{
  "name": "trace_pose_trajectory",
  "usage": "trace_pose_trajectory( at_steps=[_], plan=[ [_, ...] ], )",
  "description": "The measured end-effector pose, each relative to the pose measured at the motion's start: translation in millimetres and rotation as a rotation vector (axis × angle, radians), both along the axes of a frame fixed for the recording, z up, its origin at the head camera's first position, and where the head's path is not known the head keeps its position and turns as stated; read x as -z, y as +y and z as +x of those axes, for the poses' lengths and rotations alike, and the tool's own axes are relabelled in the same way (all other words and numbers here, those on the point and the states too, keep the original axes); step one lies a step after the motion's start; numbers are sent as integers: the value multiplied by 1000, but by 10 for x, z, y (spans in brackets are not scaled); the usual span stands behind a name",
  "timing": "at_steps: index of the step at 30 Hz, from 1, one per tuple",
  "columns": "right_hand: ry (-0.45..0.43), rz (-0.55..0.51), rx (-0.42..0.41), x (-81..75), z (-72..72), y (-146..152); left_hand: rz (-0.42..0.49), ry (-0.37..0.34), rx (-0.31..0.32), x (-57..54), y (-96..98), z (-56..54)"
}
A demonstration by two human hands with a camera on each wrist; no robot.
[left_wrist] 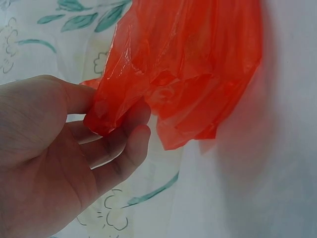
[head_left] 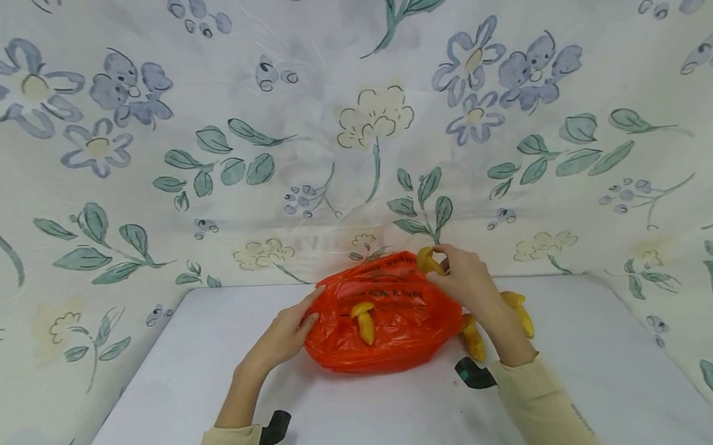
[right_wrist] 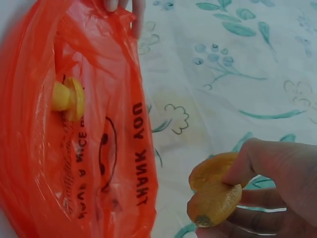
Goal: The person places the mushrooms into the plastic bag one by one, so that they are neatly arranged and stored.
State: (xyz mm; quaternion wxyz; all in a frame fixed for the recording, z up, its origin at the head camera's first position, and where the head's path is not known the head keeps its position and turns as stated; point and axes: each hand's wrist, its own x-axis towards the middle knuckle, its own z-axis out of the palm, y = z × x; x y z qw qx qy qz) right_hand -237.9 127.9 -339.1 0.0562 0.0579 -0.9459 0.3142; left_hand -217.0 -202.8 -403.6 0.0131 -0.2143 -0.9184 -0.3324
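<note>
A thin red plastic bag [head_left: 394,355], printed with dark lettering and a smiley, lies on the table with its mouth spread. My left hand [head_left: 283,330] pinches the bag's left edge between thumb and fingers, as the left wrist view shows. Inside the bag's mouth sits one yellow mushroom [head_left: 366,326], its cap and stem visible. Another yellow mushroom [right_wrist: 215,198] is pinched by my right hand [head_left: 470,280], just beyond the bag's far right rim. From the right wrist view, this held mushroom is apart from the bag.
Two more yellow mushrooms lie to the right of the bag: one mushroom [head_left: 473,341] against its side, the other mushroom [head_left: 525,318] partly behind my right forearm. The white table [head_left: 379,423] ends at a floral cloth [head_left: 330,183] hanging behind it.
</note>
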Motion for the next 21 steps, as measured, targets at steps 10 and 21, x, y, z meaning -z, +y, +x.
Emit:
trace_pose_trajectory(
  at_steps=[10,21],
  plan=[
    [-22,-5,-45,187,-125,-187,2,-1,2,1,-4,1],
    [-100,-31,-37,409,-227,-297,7,-7,-1,11,-16,-18]
  ],
)
